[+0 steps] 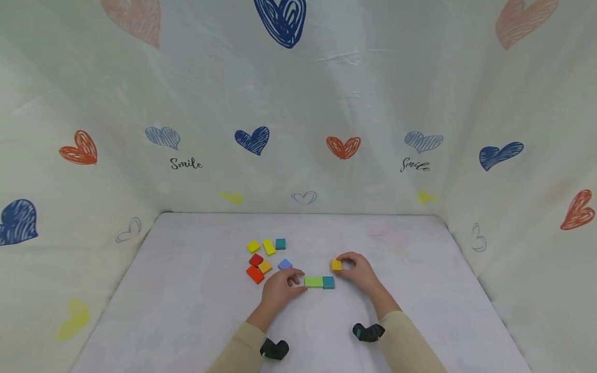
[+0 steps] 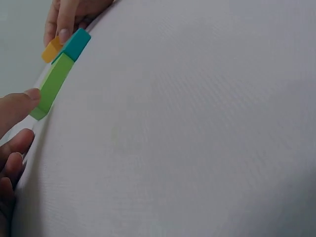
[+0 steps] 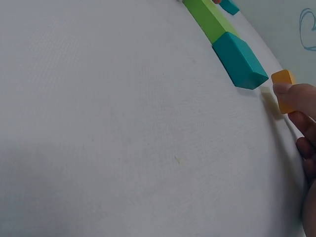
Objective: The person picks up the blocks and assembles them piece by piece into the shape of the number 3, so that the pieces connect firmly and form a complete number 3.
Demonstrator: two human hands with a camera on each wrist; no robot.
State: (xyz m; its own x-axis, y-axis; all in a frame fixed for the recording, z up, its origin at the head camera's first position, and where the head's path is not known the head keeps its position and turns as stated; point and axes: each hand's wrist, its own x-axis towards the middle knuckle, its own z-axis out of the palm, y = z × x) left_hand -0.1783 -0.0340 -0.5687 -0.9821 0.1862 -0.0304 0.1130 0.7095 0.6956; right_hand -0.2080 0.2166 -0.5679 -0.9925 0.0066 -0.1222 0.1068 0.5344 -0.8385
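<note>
My right hand point(image 1: 358, 272) pinches a yellow-orange block point(image 3: 282, 91) between thumb and fingers, just behind the right end of a short row. That row is a light green block point(image 1: 313, 282) with a teal block point(image 1: 328, 282) set against its right end. At the row's left end is my left hand point(image 1: 281, 290), its thumb point(image 2: 19, 104) right at the end of the green block in the left wrist view. The left fingers are bent loosely around no object. A blue block point(image 1: 285, 264) lies just beyond the left hand, partly covered by it.
Left of the row lie two yellow blocks point(image 1: 253, 247), another teal block point(image 1: 280, 244), two red blocks point(image 1: 255, 274) and an orange-yellow block point(image 1: 265, 267). The white table point(image 1: 196, 290) meets a heart-printed cloth point(image 1: 298, 176) at its back and sides.
</note>
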